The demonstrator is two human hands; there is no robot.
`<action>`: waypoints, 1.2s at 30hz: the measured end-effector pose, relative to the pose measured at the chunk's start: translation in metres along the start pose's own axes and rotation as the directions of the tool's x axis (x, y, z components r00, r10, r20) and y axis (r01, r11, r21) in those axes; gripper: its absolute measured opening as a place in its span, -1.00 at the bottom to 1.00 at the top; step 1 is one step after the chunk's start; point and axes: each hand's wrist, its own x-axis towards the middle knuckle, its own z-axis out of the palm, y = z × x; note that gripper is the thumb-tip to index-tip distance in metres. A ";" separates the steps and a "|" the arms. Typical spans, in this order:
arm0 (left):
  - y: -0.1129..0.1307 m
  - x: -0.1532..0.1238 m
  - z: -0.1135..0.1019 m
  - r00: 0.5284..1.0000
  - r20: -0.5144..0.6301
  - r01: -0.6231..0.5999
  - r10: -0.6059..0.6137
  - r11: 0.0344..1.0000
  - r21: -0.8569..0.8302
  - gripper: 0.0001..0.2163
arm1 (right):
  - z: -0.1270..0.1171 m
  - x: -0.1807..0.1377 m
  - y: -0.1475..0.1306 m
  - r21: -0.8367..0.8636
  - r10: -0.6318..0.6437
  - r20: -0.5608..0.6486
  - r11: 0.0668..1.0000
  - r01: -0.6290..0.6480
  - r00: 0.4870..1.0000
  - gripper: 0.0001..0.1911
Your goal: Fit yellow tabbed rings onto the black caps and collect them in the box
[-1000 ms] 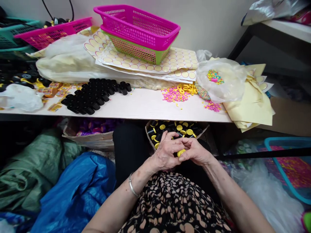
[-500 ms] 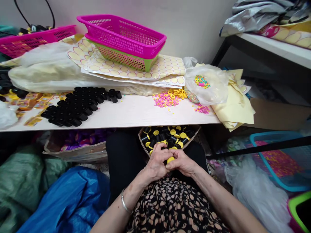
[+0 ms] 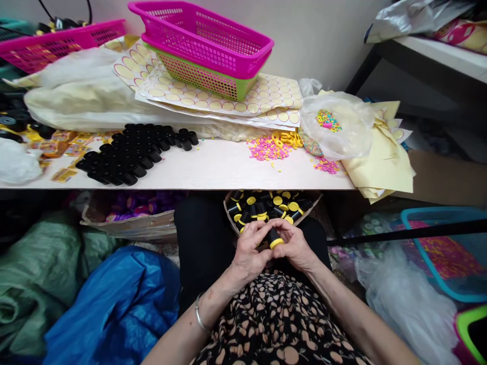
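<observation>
Holding one yellow-capped black tube [image 3: 273, 237] between left hand [image 3: 251, 249] and right hand [image 3: 296, 246], two stacked baskets [image 3: 207, 43] beyond

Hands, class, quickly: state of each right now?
Left hand: closed on the black tube with yellow cap.
Right hand: closed on the same tube.

Cramped home workshop, low worktable [image 3: 213, 172], stacked plastic baskets [image 3: 205, 45], bead piles [image 3: 268, 149], sticker sheets [image 3: 228, 101]

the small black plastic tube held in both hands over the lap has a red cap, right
No, its cap is yellow: the head view shows the left hand and right hand holding the small black plastic tube over the lap.
</observation>
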 end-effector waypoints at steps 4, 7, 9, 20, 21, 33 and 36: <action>0.010 0.001 -0.005 0.998 0.065 -0.012 0.009 0.999 0.045 -0.54 | 0.000 -0.005 -0.005 -0.050 0.031 0.039 0.998 -0.029 0.999 -0.40; 0.016 0.003 -0.006 0.988 0.087 0.127 -0.125 0.992 -0.014 -0.52 | 0.004 -0.006 -0.010 -0.126 0.011 0.060 0.992 -0.004 0.998 -0.46; 0.017 0.005 -0.006 0.953 0.092 0.298 -0.288 0.947 -0.117 -0.59 | 0.007 -0.006 -0.013 -0.161 0.019 0.062 0.987 -0.009 0.998 -0.56; 0.004 0.028 -0.004 0.930 0.199 0.334 -0.310 0.937 -0.099 -0.65 | -0.002 0.009 0.001 -0.417 -0.019 -0.157 0.908 -0.049 0.987 -0.63; 0.001 0.037 -0.009 0.946 0.190 0.272 -0.261 0.962 -0.035 -0.58 | -0.009 0.017 0.002 -0.533 -0.079 -0.175 0.846 -0.027 0.981 -0.59; -0.092 0.184 -0.183 0.568 -0.800 0.660 -0.194 0.688 0.301 -0.71 | -0.085 0.081 0.003 -0.847 -0.629 -0.037 -0.392 -0.358 0.776 -0.52; -0.111 0.205 -0.191 0.495 -0.846 0.702 -0.199 0.666 0.253 -0.71 | -0.074 0.077 -0.002 -0.798 -0.664 -0.076 -0.406 -0.445 0.743 -0.54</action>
